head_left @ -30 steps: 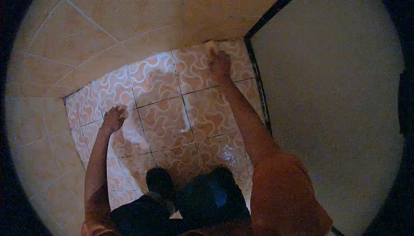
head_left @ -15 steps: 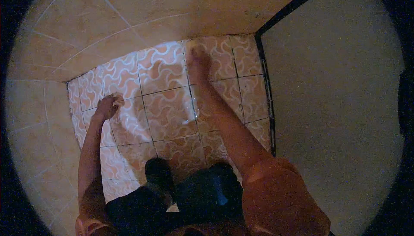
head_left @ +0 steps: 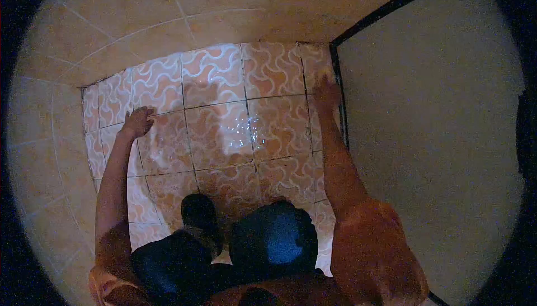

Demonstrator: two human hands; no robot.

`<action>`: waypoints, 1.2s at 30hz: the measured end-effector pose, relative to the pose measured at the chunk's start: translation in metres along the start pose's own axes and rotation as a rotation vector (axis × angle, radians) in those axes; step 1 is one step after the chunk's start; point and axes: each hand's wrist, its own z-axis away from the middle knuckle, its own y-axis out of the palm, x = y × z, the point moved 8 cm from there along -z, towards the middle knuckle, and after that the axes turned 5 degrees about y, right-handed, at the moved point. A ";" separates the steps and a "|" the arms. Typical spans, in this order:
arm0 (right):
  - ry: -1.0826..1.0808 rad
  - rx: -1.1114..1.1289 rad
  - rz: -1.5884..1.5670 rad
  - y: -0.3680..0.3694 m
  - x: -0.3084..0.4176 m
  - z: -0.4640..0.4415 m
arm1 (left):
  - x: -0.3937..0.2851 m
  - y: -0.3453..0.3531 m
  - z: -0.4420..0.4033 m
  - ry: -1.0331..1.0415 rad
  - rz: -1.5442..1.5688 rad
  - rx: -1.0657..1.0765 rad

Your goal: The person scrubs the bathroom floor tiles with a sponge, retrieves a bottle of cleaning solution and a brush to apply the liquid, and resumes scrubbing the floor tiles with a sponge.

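On the patterned pink and white floor tiles (head_left: 212,110), my left hand (head_left: 140,122) rests at the left with its fingers apart and nothing in it. My right hand (head_left: 326,93) is at the far right corner of the tiles, close to the dark strip (head_left: 342,116) along the wall's foot. It is blurred, its fingers closed round something small and yellowish that I cannot make out. Wet, shiny spots (head_left: 246,133) lie on the tiles between my two hands.
A tan tiled wall (head_left: 140,4) rises behind and to the left of the floor. On the right stands a plain grey surface (head_left: 430,116) with a dark border. My bent knee (head_left: 274,233) and a dark shoe (head_left: 199,211) are at the bottom.
My right hand swept left along the far edge, then back right into the corner. My left hand stays on the floor. The view has shifted a little, and more wet spots show mid-floor.
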 end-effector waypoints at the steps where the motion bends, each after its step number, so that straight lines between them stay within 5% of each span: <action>1: 0.096 0.150 0.050 -0.007 -0.018 0.019 | 0.004 -0.004 0.004 -0.003 0.008 -0.006; 3: 0.250 0.089 -0.247 0.004 -0.029 0.057 | 0.016 -0.008 0.008 -0.069 0.014 -0.055; 7: 0.102 -0.230 -0.054 -0.033 0.056 0.094 | 0.007 -0.005 0.005 -0.067 -0.073 0.018; 11: -0.129 0.228 -0.608 -0.041 0.193 0.129 | -0.017 -0.012 -0.011 0.016 -0.061 -0.025; 14: -0.498 0.140 -0.572 -0.074 0.258 0.184 | -0.046 -0.032 -0.008 0.034 -0.022 -0.020; 15: -0.506 0.138 -0.581 -0.074 0.257 0.195 | -0.043 -0.033 -0.005 0.022 -0.023 -0.024; 18: -0.229 0.868 -0.881 -0.080 0.208 0.209 | -0.035 -0.024 0.001 0.177 0.026 -0.183; 19: -0.419 0.359 -0.880 -0.108 0.169 0.206 | -0.024 -0.022 0.008 0.168 0.033 -0.178; 20: -0.382 0.291 -0.846 -0.103 0.129 0.200 | -0.021 -0.021 0.020 0.224 0.060 -0.195; 22: 0.165 0.738 -0.776 -0.031 0.036 0.185 | -0.022 0.001 0.039 0.286 0.102 -0.184; 23: 0.282 0.764 -0.656 -0.016 0.005 0.182 | -0.023 0.010 0.046 0.287 0.189 -0.202; 25: -0.040 0.066 -0.123 -0.067 0.016 0.155 | -0.031 0.024 0.050 0.294 0.275 -0.218; 27: -0.104 -0.052 -0.230 -0.084 0.071 0.167 | -0.047 0.030 0.043 0.304 0.356 -0.232; 31: -0.256 0.310 -0.440 -0.079 0.192 0.233 | -0.098 0.054 0.042 0.387 0.355 -0.151; 33: -0.564 0.402 -0.756 -0.123 0.241 0.244 | -0.123 0.068 0.041 0.503 0.259 -0.188; 36: -0.709 0.395 -0.600 -0.134 0.270 0.232 | -0.146 0.077 0.036 0.642 0.148 -0.464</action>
